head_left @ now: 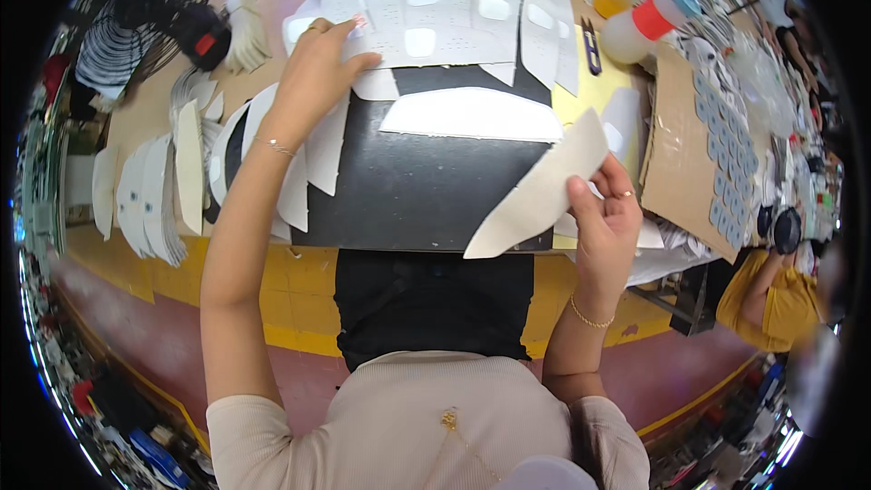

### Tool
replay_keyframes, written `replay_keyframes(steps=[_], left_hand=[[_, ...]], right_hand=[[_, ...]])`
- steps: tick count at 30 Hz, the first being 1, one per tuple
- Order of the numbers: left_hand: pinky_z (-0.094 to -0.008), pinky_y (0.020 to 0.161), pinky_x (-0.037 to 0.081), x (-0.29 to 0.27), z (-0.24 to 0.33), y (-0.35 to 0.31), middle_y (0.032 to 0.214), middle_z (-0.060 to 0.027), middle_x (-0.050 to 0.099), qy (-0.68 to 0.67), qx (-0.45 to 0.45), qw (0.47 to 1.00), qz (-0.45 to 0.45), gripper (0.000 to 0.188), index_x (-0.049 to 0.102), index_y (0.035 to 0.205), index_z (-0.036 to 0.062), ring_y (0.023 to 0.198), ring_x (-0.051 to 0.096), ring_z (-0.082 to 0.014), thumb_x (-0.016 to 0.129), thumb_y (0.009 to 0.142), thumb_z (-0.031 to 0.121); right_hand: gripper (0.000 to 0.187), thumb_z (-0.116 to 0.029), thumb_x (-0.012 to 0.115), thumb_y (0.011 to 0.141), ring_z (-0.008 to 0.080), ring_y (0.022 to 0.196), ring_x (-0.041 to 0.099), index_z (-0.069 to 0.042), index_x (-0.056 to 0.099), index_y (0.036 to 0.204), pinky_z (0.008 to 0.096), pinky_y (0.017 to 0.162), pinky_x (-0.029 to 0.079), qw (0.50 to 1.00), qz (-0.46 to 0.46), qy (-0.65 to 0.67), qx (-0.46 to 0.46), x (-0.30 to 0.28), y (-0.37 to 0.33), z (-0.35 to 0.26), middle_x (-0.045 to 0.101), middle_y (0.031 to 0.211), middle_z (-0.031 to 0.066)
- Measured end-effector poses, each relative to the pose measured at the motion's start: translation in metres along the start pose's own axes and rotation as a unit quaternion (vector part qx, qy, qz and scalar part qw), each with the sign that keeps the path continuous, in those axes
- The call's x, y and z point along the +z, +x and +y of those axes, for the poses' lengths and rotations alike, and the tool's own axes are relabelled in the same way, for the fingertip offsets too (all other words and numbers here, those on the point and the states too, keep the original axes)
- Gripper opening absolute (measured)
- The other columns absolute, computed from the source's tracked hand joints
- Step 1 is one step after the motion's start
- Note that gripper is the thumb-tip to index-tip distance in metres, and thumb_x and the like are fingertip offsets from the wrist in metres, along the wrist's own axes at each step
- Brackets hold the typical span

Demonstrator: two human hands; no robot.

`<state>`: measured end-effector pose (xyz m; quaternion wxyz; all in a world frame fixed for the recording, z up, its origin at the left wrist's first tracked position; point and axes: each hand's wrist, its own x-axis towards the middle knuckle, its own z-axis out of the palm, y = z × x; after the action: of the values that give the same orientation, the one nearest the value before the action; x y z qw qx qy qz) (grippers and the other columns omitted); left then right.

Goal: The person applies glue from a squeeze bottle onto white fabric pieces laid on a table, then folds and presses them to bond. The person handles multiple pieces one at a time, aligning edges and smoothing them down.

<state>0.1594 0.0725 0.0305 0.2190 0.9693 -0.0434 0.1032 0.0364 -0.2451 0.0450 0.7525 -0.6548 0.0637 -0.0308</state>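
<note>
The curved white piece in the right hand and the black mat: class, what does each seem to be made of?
The curved white piece, pinched in the right hand, looks like thin matt card or stiff fabric: it holds its shape unsupported. The black mat looks like smooth rubber or plastic sheet, faintly glossy; which one cannot be told.

the person wears a beige short-sleeved knit top with a small gold ornament at the chest. the left hand [313, 73] has a ring on one finger and a thin chain bracelet at the wrist. the right hand [606, 218] has a ring too, and a gold beaded bracelet, possibly a chain.
</note>
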Motion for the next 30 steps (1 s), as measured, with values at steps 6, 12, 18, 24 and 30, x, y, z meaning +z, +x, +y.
replay_keyframes(steps=[6, 12, 18, 24, 30], left_hand=[[-0.041, 0.092, 0.048, 0.004, -0.017, 0.01, 0.106, -0.0197, 0.063, 0.001, 0.016, 1.0, -0.011, 0.044, 0.069, 0.113, 0.002, 0.103, 0.061, -0.0337, 0.076, 0.081, 0.032], [-0.0336, 0.08, 0.05, -0.054, -0.033, -0.007, 0.104, -0.0135, 0.068, -0.044, -0.01, 0.999, 0.007, 0.036, 0.071, 0.11, 0.0015, 0.085, 0.062, -0.0219, 0.072, 0.086, 0.029], [-0.0327, 0.075, 0.051, -0.083, -0.049, -0.078, 0.095, -0.0129, 0.069, -0.108, -0.156, 0.981, -0.044, 0.032, 0.071, 0.1, -0.0014, 0.08, 0.064, -0.0215, 0.074, 0.085, 0.027], [-0.0406, 0.083, 0.051, -0.038, -0.008, -0.114, 0.096, -0.0182, 0.065, 0.046, -0.094, 0.993, 0.062, 0.031, 0.071, 0.096, -0.0044, 0.091, 0.064, -0.0332, 0.072, 0.082, 0.023], [-0.041, 0.079, 0.052, -0.039, -0.015, -0.112, 0.096, -0.0184, 0.067, -0.015, -0.151, 0.985, 0.078, 0.021, 0.071, 0.096, -0.0025, 0.086, 0.065, -0.0341, 0.067, 0.082, 0.012]], right_hand=[[0.04, -0.003, 0.065, 0.093, 0.0128, 0.094, 0.063, 0.008, 0.053, 0.129, 0.0261, 0.081, 0.052, 1.0, 0.004, -0.004, 0.005, 0.0, 0.006, 0.007, 0.064, 0.113, 0.0119], [0.035, -0.001, 0.066, 0.091, 0.0175, 0.102, 0.065, 0.005, 0.055, 0.124, 0.03, 0.09, 0.054, 0.996, -0.016, 0.08, 0.021, -0.023, 0.005, 0.023, 0.064, 0.117, 0.0138], [0.04, -0.006, 0.068, 0.091, 0.0215, 0.111, 0.064, 0.007, 0.054, 0.126, 0.0332, 0.098, 0.052, 0.994, -0.048, 0.079, 0.06, -0.021, 0.009, 0.035, 0.061, 0.129, 0.0206], [0.035, -0.008, 0.062, 0.096, 0.0254, 0.105, 0.066, 0.004, 0.05, 0.127, 0.0367, 0.094, 0.055, 0.987, -0.081, 0.134, 0.044, -0.02, 0.004, 0.042, 0.062, 0.123, 0.022], [0.035, -0.009, 0.049, 0.102, 0.0279, 0.095, 0.069, -0.01, 0.037, 0.135, 0.0421, 0.086, 0.059, 0.945, -0.121, 0.302, 0.019, -0.024, 0.001, 0.028, 0.062, 0.116, 0.0166]])
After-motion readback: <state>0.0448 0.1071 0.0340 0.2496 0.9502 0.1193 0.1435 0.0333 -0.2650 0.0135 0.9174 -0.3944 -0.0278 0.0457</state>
